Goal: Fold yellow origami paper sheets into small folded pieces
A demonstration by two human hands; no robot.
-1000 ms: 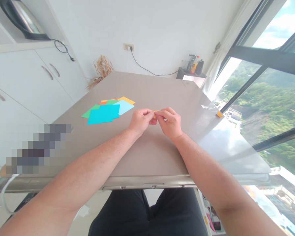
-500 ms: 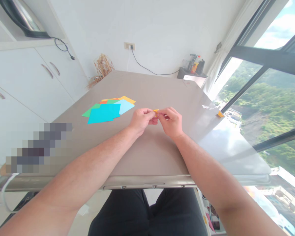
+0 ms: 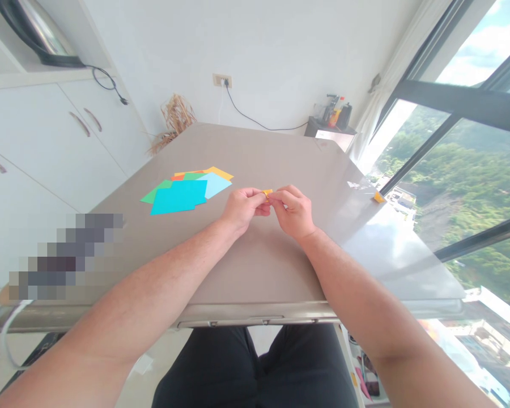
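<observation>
A small folded piece of orange-yellow paper (image 3: 267, 194) is pinched between my two hands above the middle of the table. My left hand (image 3: 243, 209) grips it from the left with thumb and fingers. From the right, my right hand (image 3: 294, 211) has its thumb and forefinger closed at the paper's edge. Fingers hide most of the paper, so its full shape does not show. To the left of my hands lie several overlapping sheets of coloured paper (image 3: 178, 196), with a bright turquoise one in front and light blue, green and orange ones behind.
A small orange paper piece (image 3: 378, 197) rests at the table's right edge by the window. The grey-brown table (image 3: 255, 153) reaches toward the wall. A pixelated patch (image 3: 63, 255) covers something at the left edge. Bottles (image 3: 337, 112) stand on a small dark stand behind.
My right fingers have shifted slightly on the orange-yellow paper, and a little more of it shows. My left hand keeps its pinch. The whole view has moved a little.
</observation>
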